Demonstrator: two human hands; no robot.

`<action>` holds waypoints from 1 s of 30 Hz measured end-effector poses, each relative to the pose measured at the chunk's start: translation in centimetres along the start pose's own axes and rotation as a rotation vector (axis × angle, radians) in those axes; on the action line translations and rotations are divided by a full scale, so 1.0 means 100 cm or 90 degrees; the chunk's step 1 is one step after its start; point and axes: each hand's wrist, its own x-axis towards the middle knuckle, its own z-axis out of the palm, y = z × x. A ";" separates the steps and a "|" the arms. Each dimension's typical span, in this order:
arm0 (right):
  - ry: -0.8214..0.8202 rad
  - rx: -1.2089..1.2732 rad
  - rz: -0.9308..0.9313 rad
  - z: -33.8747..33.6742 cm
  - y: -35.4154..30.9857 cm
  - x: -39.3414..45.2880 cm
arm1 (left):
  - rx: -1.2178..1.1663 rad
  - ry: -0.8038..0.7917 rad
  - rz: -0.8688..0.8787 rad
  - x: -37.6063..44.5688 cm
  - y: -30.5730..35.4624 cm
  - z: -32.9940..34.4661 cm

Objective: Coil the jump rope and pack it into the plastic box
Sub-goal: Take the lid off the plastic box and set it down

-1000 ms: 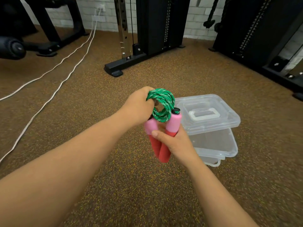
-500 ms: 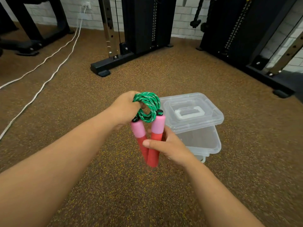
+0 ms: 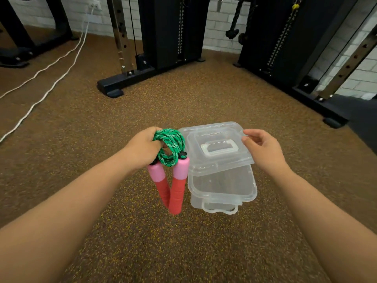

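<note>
On speckled brown gym flooring (image 3: 142,252) — left hand (image 3: 142,149) grips coiled jump rope (image 3: 170,148); right hand (image 3: 263,148), having released the handles (image 3: 175,186), hovers relaxed beside the plastic box's lid (image 3: 216,148).

The supporting surface is a brown rubber floor (image 3: 142,252) flecked with yellow, extending to a white brick wall. A clear plastic box (image 3: 222,188) rests directly on the floor near the centre, with its clear lid (image 3: 216,146) lying skewed across its far part so the near part of the box is uncovered. Two white cables (image 3: 51,78) run across the floor at the left, and the black base foot of a cable machine (image 3: 122,82) and the black frame of a second machine (image 3: 318,103) stand on it farther back.
</note>
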 end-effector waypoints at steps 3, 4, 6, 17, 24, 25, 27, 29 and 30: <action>0.026 -0.067 0.021 -0.007 0.022 0.017 | -0.010 -0.010 -0.009 0.004 -0.005 0.008; 0.034 -0.091 0.020 -0.007 0.030 0.021 | -0.012 -0.010 -0.006 0.005 -0.006 0.012; 0.048 -0.131 0.020 -0.007 0.043 0.026 | -0.028 -0.013 -0.003 0.007 -0.008 0.021; 0.053 0.095 0.189 0.002 0.078 0.047 | 0.026 -0.043 0.000 0.027 -0.018 0.054; -0.017 0.289 0.313 -0.002 0.084 0.053 | 0.051 -0.036 -0.019 0.036 -0.020 0.068; -0.012 0.293 0.316 -0.003 0.084 0.053 | 0.048 -0.041 -0.021 0.036 -0.020 0.070; 0.012 0.297 0.325 -0.006 0.081 0.050 | 0.053 -0.049 -0.027 0.035 -0.018 0.071; 0.046 0.299 0.319 -0.009 0.075 0.048 | 0.049 -0.047 -0.032 0.034 -0.017 0.069; 0.070 0.302 0.309 -0.011 0.070 0.047 | 0.042 -0.045 -0.033 0.033 -0.016 0.067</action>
